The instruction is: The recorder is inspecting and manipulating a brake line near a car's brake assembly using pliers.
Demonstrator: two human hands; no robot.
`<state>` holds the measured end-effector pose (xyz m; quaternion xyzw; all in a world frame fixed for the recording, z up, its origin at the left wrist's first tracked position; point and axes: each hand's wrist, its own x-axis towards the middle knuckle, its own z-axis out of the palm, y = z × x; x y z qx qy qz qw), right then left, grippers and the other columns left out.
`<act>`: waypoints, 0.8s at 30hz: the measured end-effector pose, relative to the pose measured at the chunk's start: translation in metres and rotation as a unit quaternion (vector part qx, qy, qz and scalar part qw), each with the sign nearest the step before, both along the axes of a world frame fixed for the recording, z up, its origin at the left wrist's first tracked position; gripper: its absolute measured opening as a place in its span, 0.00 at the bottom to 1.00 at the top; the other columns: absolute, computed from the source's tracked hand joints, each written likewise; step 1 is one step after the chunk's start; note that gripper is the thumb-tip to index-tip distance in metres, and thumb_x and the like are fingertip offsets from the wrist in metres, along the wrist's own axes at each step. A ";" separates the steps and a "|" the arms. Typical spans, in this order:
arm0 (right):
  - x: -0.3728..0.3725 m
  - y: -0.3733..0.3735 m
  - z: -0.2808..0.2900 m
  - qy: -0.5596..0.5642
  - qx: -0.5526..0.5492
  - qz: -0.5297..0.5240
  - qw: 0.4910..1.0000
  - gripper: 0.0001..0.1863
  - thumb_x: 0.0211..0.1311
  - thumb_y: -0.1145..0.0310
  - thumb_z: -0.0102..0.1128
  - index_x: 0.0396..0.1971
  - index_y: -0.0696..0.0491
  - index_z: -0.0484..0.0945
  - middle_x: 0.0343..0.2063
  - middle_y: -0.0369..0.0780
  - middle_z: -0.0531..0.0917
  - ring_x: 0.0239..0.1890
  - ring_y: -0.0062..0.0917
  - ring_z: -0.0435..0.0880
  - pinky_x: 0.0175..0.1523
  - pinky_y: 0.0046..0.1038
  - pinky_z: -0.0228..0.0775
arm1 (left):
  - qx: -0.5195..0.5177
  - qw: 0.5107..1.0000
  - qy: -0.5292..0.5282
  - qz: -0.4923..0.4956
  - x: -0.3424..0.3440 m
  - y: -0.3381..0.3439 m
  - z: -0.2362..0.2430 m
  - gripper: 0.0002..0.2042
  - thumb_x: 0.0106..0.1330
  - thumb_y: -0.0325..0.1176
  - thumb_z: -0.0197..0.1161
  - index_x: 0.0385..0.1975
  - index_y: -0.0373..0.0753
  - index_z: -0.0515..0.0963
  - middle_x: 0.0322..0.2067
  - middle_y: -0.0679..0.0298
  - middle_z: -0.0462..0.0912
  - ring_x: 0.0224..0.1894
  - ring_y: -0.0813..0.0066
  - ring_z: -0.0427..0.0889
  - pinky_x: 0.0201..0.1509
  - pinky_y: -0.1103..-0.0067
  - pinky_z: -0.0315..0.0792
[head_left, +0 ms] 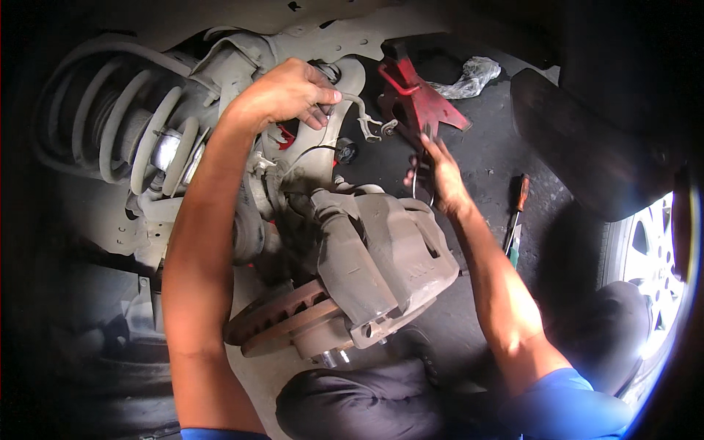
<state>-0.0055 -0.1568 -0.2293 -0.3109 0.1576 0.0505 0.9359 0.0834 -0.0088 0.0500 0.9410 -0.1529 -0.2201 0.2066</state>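
Dark floor [488, 165], with the hose [356, 100] beyond the brake caliper [389, 246].
My left hand [293, 94] pinches the hose's end: light but springy, I'd judge from here, best held by its bracket [367, 127]; right hand [442, 176] seems wrapped around a dark tool [423, 163].

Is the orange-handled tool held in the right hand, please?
No, the orange-handled tool lies on the floor, apart from the right hand.

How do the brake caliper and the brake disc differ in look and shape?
The brake caliper is dusty grey; the brake disc is rusty brown. The caliper is a blocky body; the disc is round, with slots around its edge. The caliper covers part of the disc, so the disc is partly hidden. Both look like dull, soiled metal.
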 end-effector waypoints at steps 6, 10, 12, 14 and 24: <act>0.040 -0.021 0.094 -0.303 -0.505 -0.165 0.791 0.20 0.66 0.59 0.71 0.49 0.58 0.81 0.32 0.39 0.82 0.24 0.20 0.78 0.30 0.28 0.72 | -0.009 0.999 0.029 -0.027 0.001 -0.016 -0.002 0.21 0.72 0.38 0.68 0.49 0.21 0.80 0.31 0.53 0.85 0.30 0.66 0.89 0.36 0.77 0.85; 0.041 -0.027 0.140 -0.266 -0.440 0.110 0.851 0.16 0.68 0.62 0.70 0.43 0.60 0.82 0.30 0.39 0.85 0.25 0.20 0.79 0.31 0.28 0.71 | -0.012 0.997 0.048 -0.051 0.005 -0.004 0.001 0.22 0.73 0.38 0.67 0.53 0.21 0.78 0.36 0.51 0.86 0.33 0.65 0.89 0.40 0.76 0.85; 0.037 -0.026 0.140 -0.260 -0.402 0.107 0.871 0.17 0.70 0.61 0.69 0.47 0.60 0.82 0.28 0.35 0.86 0.21 0.15 0.75 0.27 0.24 0.67 | -0.020 0.997 0.056 -0.047 0.001 -0.006 0.000 0.23 0.73 0.39 0.67 0.54 0.22 0.78 0.38 0.50 0.86 0.35 0.65 0.89 0.42 0.76 0.85; 0.031 -0.021 0.137 -0.247 -0.368 0.103 0.891 0.16 0.70 0.61 0.69 0.44 0.60 0.82 0.29 0.37 0.86 0.20 0.15 0.76 0.26 0.23 0.68 | -0.026 0.998 -0.054 -0.007 -0.004 -0.006 -0.001 0.23 0.73 0.41 0.66 0.54 0.24 0.78 0.39 0.52 0.86 0.36 0.68 0.88 0.43 0.75 0.85; 0.028 -0.006 0.130 -0.200 -0.185 0.122 0.954 0.14 0.71 0.63 0.68 0.43 0.59 0.80 0.33 0.43 0.89 0.21 0.19 0.80 0.28 0.24 0.75 | 0.105 0.972 -0.204 -0.055 -0.018 0.027 0.000 0.18 0.75 0.36 0.61 0.50 0.22 0.81 0.40 0.51 0.89 0.41 0.66 0.88 0.51 0.74 0.81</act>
